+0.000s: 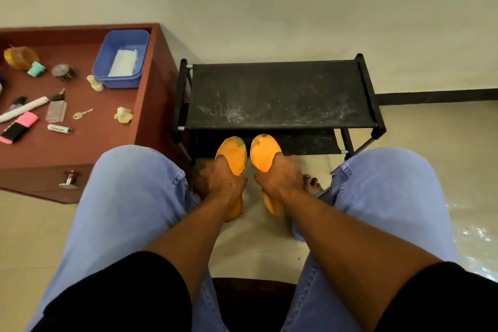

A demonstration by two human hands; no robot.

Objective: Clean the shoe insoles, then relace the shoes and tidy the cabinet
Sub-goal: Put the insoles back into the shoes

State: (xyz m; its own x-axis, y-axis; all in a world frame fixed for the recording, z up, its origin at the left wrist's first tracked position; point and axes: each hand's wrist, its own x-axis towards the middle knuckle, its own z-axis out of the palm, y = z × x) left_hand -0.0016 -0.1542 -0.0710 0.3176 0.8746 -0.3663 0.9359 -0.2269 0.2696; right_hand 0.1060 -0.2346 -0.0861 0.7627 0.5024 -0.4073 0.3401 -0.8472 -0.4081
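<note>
I sit with both arms stretched down between my knees. My left hand [219, 179] grips one orange insole [233, 152] around its middle; its toe end points away from me and shows dark smudges. My right hand [280, 178] grips a second orange insole [265, 151] the same way, and its heel end sticks out below my wrist. Both insoles hang side by side just in front of the low black shoe rack [280, 94]. No shoes are in view.
The rack's dusty top shelf stands against the wall, with a lower shelf [304, 143] behind the insoles. At left a reddish cabinet [113, 140] holds a blue tub [121, 59], markers, keys and small bottles. A bare foot [314, 186] rests on the tiled floor.
</note>
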